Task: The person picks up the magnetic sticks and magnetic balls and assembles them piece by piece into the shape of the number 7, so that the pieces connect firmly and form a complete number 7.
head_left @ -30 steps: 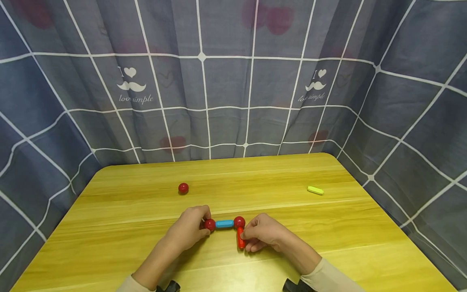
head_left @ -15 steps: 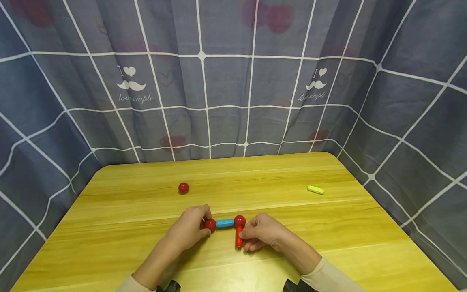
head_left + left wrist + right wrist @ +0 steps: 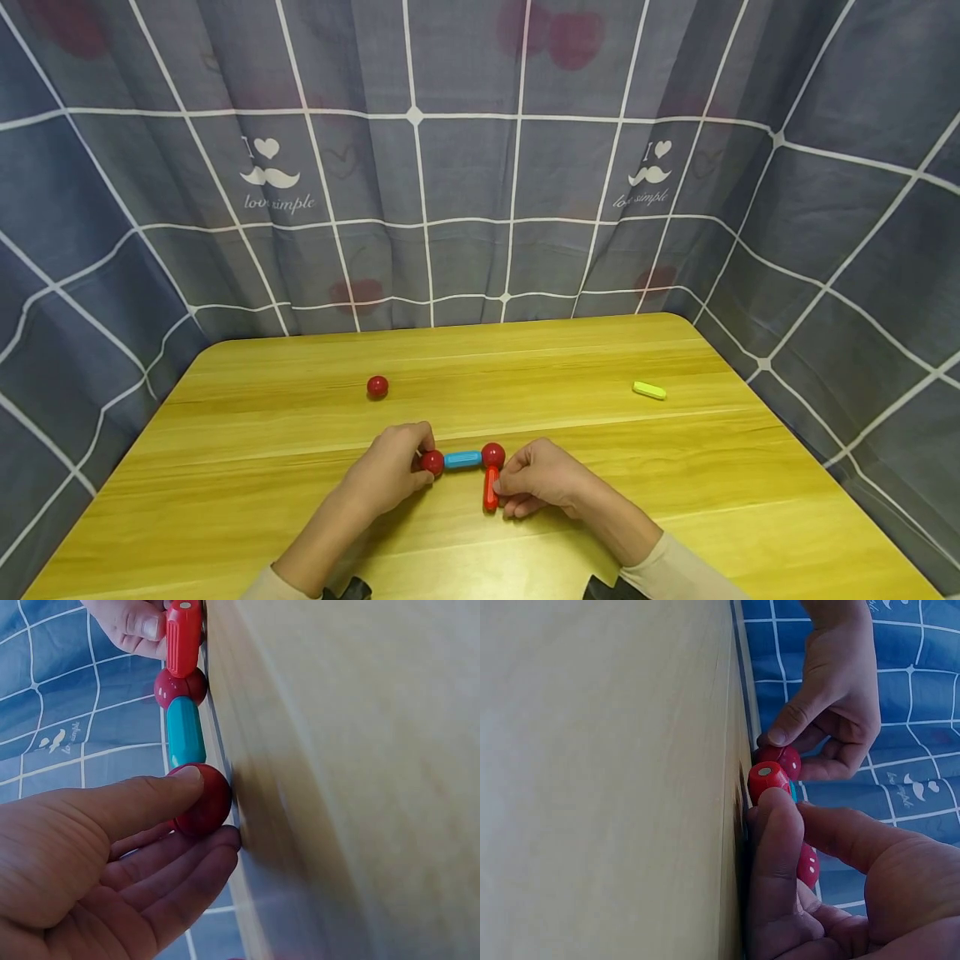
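Two dark red balls are joined by a blue rod (image 3: 462, 459) on the table in front of me. My left hand (image 3: 390, 467) pinches the left ball (image 3: 208, 801) between thumb and fingers. At the other end of the blue rod is the right ball (image 3: 492, 455). From that ball a bright red rod (image 3: 491, 492) points toward me, forming a corner with the blue one. My right hand (image 3: 543, 479) pinches this red rod between thumb and fingers. A small metal disc shows on the red rod's free end in both wrist views.
A loose red ball (image 3: 377, 387) sits farther back on the left of the wooden table (image 3: 300, 400). A yellow-green rod (image 3: 648, 391) lies at the back right. Behind and beside the table hangs a grey-blue checked curtain (image 3: 465, 167).
The red rod's near end has swung slightly to the left and the rod has turned a little about its length. Both hands keep nearly the same places.
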The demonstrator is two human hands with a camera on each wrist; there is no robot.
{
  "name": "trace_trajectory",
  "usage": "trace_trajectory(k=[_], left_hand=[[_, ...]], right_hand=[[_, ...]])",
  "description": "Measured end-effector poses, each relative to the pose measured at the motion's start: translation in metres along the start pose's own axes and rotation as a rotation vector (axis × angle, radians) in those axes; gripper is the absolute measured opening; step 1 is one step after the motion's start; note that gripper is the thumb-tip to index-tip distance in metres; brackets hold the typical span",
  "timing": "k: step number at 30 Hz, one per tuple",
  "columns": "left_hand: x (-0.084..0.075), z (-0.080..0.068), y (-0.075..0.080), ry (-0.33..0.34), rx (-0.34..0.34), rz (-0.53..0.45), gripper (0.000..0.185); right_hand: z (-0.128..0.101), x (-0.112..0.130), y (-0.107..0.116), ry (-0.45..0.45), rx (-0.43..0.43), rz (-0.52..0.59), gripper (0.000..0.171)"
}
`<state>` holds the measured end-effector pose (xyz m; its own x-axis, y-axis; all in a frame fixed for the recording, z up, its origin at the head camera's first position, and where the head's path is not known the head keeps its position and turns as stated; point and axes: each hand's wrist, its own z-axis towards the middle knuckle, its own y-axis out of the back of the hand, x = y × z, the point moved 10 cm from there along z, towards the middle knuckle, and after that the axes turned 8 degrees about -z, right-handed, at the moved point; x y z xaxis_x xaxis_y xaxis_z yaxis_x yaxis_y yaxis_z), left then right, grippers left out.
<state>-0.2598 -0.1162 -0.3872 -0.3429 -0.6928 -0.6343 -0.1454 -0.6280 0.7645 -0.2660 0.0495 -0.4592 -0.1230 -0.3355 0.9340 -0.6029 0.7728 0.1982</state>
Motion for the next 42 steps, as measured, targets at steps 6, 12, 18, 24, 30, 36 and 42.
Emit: trace_trajectory(k=[6,12,18,24,30,36,42], left_hand=[[-0.001,0.000,0.000,-0.002,-0.002,-0.004,0.030],[0.000,-0.001,0.000,-0.005,-0.006,0.000,0.029],[0.001,0.000,0.000,0.004,-0.002,-0.001,0.029],[0.001,0.000,0.000,0.011,0.004,-0.007,0.029],[0.001,0.000,0.000,0.010,0.003,-0.015,0.029],[0.002,0.001,-0.001,0.013,0.005,-0.018,0.029],[0.003,0.001,-0.001,0.021,0.008,-0.011,0.029]], right_hand=[[-0.001,0.002,0.006,0.016,-0.040,-0.060,0.008],[-0.003,0.009,0.019,0.076,-0.086,-0.136,0.013],[-0.003,0.014,0.035,0.115,-0.143,-0.206,0.017],[-0.007,0.014,0.052,0.097,-0.211,-0.234,0.020],[-0.011,0.016,0.076,0.058,-0.308,-0.306,0.020],[-0.014,0.013,0.103,0.002,-0.414,-0.353,0.020],[-0.017,0.010,0.129,-0.009,-0.497,-0.393,0.026]])
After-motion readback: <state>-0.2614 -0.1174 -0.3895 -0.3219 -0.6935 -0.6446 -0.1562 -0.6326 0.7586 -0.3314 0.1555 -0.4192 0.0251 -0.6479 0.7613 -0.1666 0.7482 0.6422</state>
